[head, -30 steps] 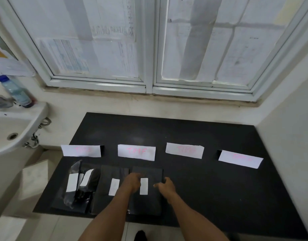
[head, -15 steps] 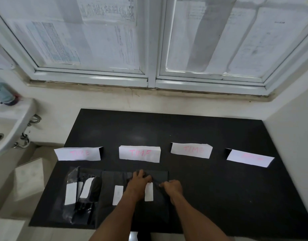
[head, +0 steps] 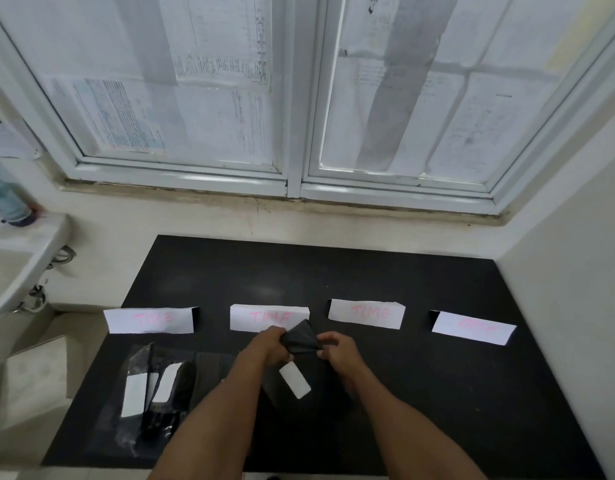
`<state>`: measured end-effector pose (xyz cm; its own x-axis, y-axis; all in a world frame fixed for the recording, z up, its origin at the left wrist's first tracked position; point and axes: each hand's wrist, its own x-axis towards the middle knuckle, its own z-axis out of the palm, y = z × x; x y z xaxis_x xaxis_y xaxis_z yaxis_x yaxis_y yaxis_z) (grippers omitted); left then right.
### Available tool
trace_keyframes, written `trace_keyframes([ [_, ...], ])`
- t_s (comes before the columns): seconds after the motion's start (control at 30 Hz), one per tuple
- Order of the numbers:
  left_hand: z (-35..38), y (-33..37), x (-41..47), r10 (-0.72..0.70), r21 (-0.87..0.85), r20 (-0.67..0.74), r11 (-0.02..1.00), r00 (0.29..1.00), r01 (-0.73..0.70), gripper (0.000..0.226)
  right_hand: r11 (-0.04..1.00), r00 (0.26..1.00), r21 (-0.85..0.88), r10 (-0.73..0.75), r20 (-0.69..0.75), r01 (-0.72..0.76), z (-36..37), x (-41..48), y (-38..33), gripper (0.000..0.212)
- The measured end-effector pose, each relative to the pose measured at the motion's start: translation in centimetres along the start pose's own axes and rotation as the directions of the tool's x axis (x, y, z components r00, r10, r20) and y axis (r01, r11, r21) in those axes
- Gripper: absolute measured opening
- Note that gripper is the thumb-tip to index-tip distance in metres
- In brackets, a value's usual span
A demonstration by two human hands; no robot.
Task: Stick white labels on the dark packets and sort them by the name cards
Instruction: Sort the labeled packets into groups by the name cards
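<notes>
Where half a second ago the packet (head: 301, 370) lay flat under both palms, it is now lifted off the table (head: 437, 393), its label (head: 295, 380) tilted. The left hand (head: 269, 346) and right hand (head: 335, 349) each pinch its top edge, just below the second card (head: 269, 318). Sorting has likely begun.

A dark packet (head: 301, 341) with a tilted white label (head: 295, 380) is lifted and crumpled just in front of the second of four white name cards (head: 268, 318) (pink lettering, blurred), while more labelled packets (head: 153, 389) lie flat near the table's front-left corner.
</notes>
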<state>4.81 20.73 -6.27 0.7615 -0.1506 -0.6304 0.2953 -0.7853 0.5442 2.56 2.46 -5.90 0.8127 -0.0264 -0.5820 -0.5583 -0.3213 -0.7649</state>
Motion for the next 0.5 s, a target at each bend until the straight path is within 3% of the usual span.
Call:
trace_keyframes([
  [0.07, -1.2, 0.8, -1.2, 0.037, -0.063, 0.019, 0.997, 0.999, -0.036, 0.028, 0.995, 0.995, -0.037, -0.092, 0.036, 0.093, -1.4, -0.5, -1.7, 0.036],
  [0.17, -2.6, 2.2, -3.0, 0.086, -0.208, -0.064, 0.973, 0.994, -0.098, 0.025, 0.977, 0.977, -0.062, -0.198, 0.077, 0.203, -3.2, -1.0, -4.6, 0.032],
  [0.27, -2.8, 4.0, -4.7, 0.089, -0.440, -0.152, 0.886, 0.984, -0.148, 0.024, 0.933, 0.943, -0.160, -0.330, -0.032, 0.321, -4.6, -2.2, -7.0, 0.032],
  [0.33, -3.0, 5.1, -5.6, 0.020, -0.599, -0.248, 0.782, 0.969, -0.170, 0.027, 0.887, 0.893, -0.342, -0.395, -0.216, 0.310, -5.1, -2.9, -8.0, 0.061],
  [0.4, -3.3, 5.8, -6.1, -0.077, -0.744, -0.323, 0.636, 0.943, -0.203, 0.030, 0.869, 0.858, -0.462, -0.367, -0.360, 0.178, -5.7, -3.9, -8.4, 0.100],
  [0.5, -4.1, 6.3, -6.9, -0.144, -0.850, -0.375, 0.447, 0.916, -0.278, 0.032, 0.942, 0.910, -0.306, -0.241, -0.338, 0.136, -6.2, -4.9, -8.9, 0.128],
])
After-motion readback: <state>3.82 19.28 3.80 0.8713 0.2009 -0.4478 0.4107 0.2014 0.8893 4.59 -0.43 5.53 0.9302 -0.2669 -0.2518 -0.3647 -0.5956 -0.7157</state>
